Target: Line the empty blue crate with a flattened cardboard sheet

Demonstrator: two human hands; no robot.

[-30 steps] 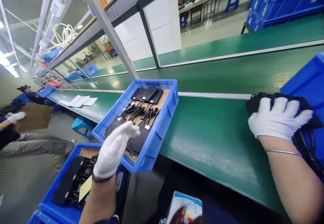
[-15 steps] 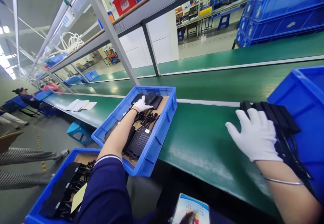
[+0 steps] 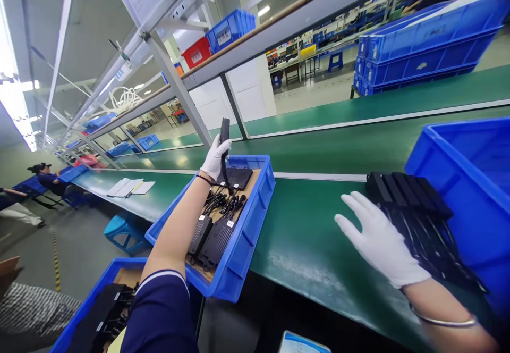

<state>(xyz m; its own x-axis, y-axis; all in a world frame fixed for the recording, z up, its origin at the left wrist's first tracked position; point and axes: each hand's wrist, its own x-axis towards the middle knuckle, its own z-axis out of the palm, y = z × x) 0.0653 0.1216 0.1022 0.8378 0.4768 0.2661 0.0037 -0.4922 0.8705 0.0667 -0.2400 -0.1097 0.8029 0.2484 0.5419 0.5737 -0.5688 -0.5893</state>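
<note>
My left hand, in a white glove, grips a flat black cased device that stands on edge, with a cable hanging from it. It is raised over a blue crate in which more black devices lie on cardboard, their cables bunched in the middle. My right hand, gloved too, hovers over the green bench with fingers stretched and nothing in them. Beside it, several black devices sit in a row, cables trailing toward me.
A large blue bin stands right of the row. Lower left, another blue crate holds black devices. Papers lie farther along the green bench. A blue stool is below. Stacked crates stand behind; a metal post rises near the crate.
My left hand has lifted a black device up out of the crate. My right hand has come away from the row of devices, moving left. The view has shifted somewhat.
</note>
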